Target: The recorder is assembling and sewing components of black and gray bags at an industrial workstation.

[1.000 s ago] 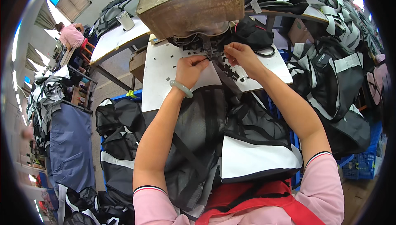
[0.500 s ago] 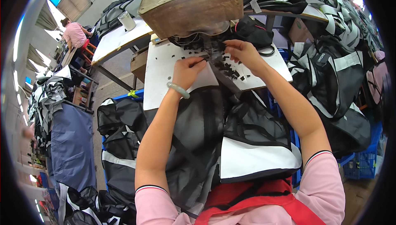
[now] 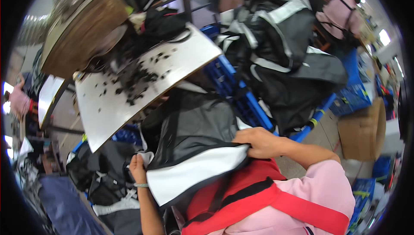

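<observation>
A dark grey and black fabric bag piece (image 3: 194, 123) with a broad white panel (image 3: 196, 172) along its near edge lies across my lap. My right hand (image 3: 258, 143) is closed on its right edge, where the white panel meets the black trim. At the left side of the same piece, my left hand (image 3: 137, 169), with a pale bangle at the wrist, has its fingers bent against a whitish fabric flap. What lies between those fingers is partly hidden and blurred.
A white worktable (image 3: 105, 116) scattered with black scraps (image 3: 142, 77) stands ahead, below a brown boxy machine (image 3: 86, 32). Blue crates (image 3: 235, 90) and heaped black-and-white bags (image 3: 276, 41) are at right, with a cardboard box (image 3: 362, 125). Other people sit farther off.
Both hands have come down from the worktable to the bag piece on my lap and closed at its edges. The view has swung right, so the machine now appears farther left.
</observation>
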Available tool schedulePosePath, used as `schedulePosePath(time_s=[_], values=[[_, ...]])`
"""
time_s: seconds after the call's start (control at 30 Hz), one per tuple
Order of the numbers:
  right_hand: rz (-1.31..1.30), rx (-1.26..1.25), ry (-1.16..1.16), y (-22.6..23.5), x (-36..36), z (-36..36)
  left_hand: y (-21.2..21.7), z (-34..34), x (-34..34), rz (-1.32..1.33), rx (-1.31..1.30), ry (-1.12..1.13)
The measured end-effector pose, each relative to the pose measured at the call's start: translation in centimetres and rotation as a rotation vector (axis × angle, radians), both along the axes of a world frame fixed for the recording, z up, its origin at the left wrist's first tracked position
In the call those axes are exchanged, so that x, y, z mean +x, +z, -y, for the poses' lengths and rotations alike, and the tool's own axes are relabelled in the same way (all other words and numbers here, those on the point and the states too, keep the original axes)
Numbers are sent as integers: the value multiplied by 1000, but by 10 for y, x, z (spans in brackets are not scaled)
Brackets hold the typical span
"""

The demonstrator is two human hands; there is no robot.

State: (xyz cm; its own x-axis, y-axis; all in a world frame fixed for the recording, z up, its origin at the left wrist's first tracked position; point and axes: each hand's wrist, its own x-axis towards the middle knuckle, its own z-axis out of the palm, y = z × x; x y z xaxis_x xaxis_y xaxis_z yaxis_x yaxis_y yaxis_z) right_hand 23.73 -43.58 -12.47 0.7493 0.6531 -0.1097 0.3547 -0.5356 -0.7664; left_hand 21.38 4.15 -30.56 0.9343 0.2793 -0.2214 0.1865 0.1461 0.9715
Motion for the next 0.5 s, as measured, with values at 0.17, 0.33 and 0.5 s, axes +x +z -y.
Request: schedulePosePath(time_s=[0.17,0.33,0.5], values=[[409,267,-372,77,46,26,109,60,67,404,667,-248],[1003,29,-650,244,46,85,86,-16,144,160,-19,-323],[1102,-162,-938,375,5,172,66,16,189,258,147,-638]])
